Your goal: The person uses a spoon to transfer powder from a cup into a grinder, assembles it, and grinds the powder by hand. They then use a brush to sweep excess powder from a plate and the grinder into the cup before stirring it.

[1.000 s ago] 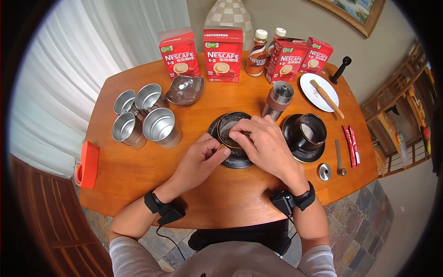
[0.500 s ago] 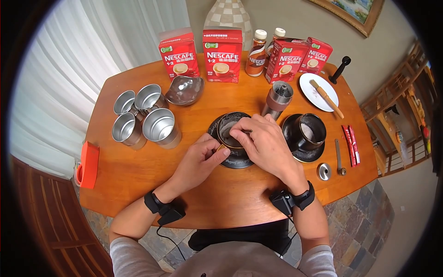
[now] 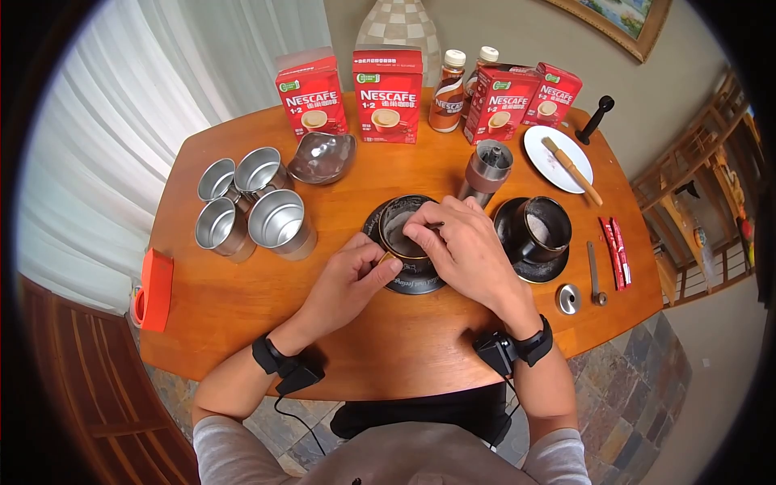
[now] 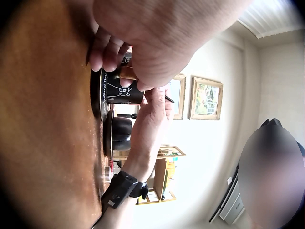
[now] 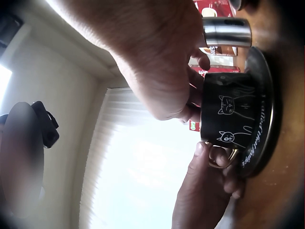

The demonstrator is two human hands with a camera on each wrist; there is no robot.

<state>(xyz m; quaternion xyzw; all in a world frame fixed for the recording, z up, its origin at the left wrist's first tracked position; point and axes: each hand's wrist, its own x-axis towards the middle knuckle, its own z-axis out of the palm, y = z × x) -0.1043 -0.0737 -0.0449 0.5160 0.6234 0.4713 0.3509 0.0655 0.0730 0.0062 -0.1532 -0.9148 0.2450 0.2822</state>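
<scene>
A black cup (image 5: 214,112) with white cat drawings stands on a black saucer (image 3: 416,281) in front of the person. My left hand (image 3: 349,279) grips its gold-coloured handle (image 5: 234,155), thumb near the rim. Over the cup's mouth, my right hand (image 3: 465,249) pinches a thin dark stick-like utensil (image 3: 436,225); its lower end is hidden by the fingers and cup. Greyish residue coats the inner wall of this cup. A second black cup (image 3: 529,242), with pale powder inside, sits on its own saucer to the right.
Several steel mugs (image 3: 279,230) and a glass bowl (image 3: 323,159) are at left. Behind stand red Nescafe boxes (image 3: 386,101) and bottles (image 3: 447,97). A steel grinder (image 3: 487,174) is close beyond the right hand. Rightward lie a brush (image 3: 574,170) on a white plate (image 3: 537,158) and red sachets (image 3: 616,255).
The visible end of the dark utensil has shifted slightly between the right fingers. Left hand and cup stay in place.
</scene>
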